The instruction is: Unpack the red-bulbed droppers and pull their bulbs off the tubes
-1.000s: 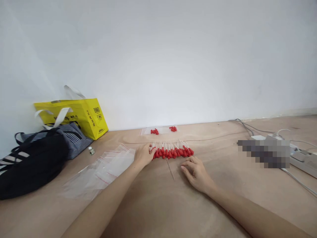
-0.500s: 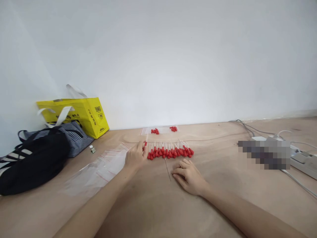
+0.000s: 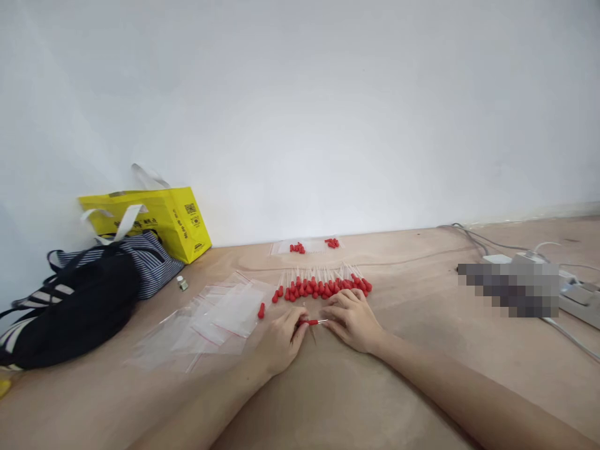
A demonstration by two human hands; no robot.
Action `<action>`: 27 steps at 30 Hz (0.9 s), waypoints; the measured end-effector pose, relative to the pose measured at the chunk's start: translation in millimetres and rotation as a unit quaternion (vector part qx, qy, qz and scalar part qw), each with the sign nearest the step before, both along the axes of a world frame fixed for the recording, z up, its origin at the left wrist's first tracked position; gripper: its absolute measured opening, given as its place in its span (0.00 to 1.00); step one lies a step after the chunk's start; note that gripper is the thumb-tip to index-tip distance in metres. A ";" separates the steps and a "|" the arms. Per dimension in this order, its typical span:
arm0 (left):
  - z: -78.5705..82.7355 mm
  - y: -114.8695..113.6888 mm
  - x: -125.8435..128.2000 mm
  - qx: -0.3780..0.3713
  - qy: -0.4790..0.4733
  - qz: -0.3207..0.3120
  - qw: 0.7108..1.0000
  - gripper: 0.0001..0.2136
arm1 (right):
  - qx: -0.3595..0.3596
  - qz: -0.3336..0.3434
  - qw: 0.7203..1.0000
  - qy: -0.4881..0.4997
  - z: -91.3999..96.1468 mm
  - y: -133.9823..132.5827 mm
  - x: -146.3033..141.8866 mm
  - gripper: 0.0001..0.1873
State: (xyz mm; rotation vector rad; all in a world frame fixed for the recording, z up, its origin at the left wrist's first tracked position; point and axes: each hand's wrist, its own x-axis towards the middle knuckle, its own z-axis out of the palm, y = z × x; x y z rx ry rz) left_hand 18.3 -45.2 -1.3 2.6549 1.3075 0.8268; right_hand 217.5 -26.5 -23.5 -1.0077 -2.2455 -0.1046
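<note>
Looks like joining: left hand pinches small red rubbery bulb, right hand pinches thin clear tube; next push needs them aligned.

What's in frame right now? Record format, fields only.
left hand: pinching a red bulb
right hand: fingertips at a thin pale tube beside that bulb; grip unclear
beyond hands: row of red-bulbed tubes
loose: separate red bulb, left of the row
left side: clear bags, small bottle, yellow bag, striped bag, black bag
right side: power strip, cables
</note>
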 end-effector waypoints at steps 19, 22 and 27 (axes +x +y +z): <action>-11.1 12.7 5.1 0.139 0.018 -0.030 0.990 0.08 | 0.042 0.052 0.998 0.006 -4.6 0.2 -0.8 0.10; -11.4 11.3 4.9 0.187 0.035 -0.037 0.981 0.10 | 0.068 0.062 0.996 0.002 -3.2 -2.3 0.3 0.10; -11.2 6.7 5.3 0.205 0.052 -0.054 0.976 0.13 | 0.083 0.057 0.995 -0.004 -2.4 -8.1 2.1 0.10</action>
